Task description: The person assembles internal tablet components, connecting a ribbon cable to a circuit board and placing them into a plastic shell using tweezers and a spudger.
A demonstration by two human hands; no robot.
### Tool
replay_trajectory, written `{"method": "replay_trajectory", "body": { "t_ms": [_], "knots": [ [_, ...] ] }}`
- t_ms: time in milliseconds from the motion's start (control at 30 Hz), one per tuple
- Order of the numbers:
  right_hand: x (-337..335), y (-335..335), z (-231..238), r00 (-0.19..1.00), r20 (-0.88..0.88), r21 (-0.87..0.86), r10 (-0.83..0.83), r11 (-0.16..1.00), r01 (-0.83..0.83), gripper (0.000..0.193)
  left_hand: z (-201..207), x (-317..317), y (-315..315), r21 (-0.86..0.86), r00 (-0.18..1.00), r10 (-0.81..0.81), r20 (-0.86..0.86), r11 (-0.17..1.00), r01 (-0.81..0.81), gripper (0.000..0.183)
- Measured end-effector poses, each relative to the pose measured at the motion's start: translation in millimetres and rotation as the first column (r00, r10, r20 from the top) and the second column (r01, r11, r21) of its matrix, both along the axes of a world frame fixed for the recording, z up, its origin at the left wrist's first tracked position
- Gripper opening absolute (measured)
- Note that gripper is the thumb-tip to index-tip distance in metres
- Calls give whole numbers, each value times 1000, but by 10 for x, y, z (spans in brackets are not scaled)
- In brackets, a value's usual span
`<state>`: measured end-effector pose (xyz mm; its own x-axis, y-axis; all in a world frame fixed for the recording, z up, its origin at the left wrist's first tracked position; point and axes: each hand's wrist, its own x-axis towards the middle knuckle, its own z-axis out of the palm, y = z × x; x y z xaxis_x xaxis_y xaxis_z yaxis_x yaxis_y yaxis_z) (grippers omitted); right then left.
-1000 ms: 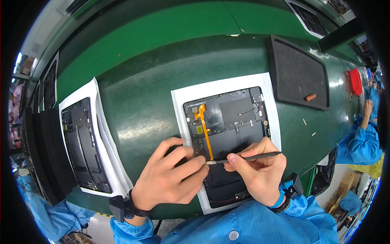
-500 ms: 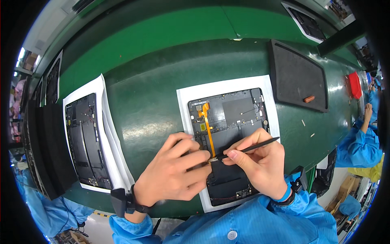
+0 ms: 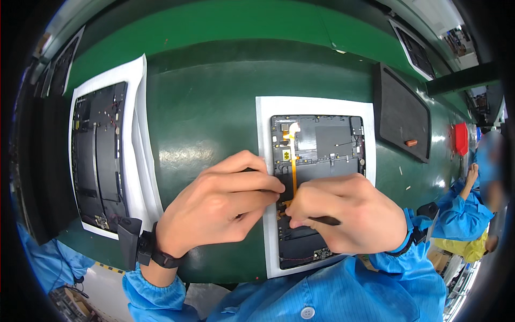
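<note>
An opened tablet [image 3: 332, 169] with a dark interior lies on a white sheet [image 3: 263, 129] in front of me. Along its left side runs an orange ribbon cable [image 3: 294, 180]. My right hand [image 3: 351, 212] is closed around a slim black spudger [image 3: 325, 220], with its fingertips down at the cable's lower end; the tool's tip is hidden under the fingers. Beside it, my left hand [image 3: 217, 201] reaches the tablet's left edge with bent fingers pressed together. Whatever those fingers hold, if anything, is hidden.
At left, another opened tablet [image 3: 99, 155] rests on white sheets, beside dark foam [image 3: 45, 166]. A black tray [image 3: 399, 118] with a small brown piece [image 3: 411, 143] lies at right, and a red bin [image 3: 461, 139] stands beyond. A co-worker's blue sleeve [image 3: 464, 206] shows at far right.
My right hand has rolled over, palm down, so the spudger is now mostly covered. My left hand remains at the tablet's left edge. The whole view has shifted slightly.
</note>
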<state>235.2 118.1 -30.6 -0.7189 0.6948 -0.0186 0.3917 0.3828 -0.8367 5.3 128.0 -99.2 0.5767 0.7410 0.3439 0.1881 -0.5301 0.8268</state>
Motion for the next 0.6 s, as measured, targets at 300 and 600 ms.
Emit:
{"method": "replay_trajectory", "body": {
  "t_ms": [300, 600],
  "knots": [
    [-3, -591, -378, 391, -203, -547, -898, 435, 715, 16, -13, 9, 15, 42, 999, -31, -41, 999, 33, 27],
    [-196, -750, -419, 359, -291, -498, -887, 461, 735, 19, 13, 7, -33, 18, 997, 5, -81, 1000, -4, 28]
  ]
}}
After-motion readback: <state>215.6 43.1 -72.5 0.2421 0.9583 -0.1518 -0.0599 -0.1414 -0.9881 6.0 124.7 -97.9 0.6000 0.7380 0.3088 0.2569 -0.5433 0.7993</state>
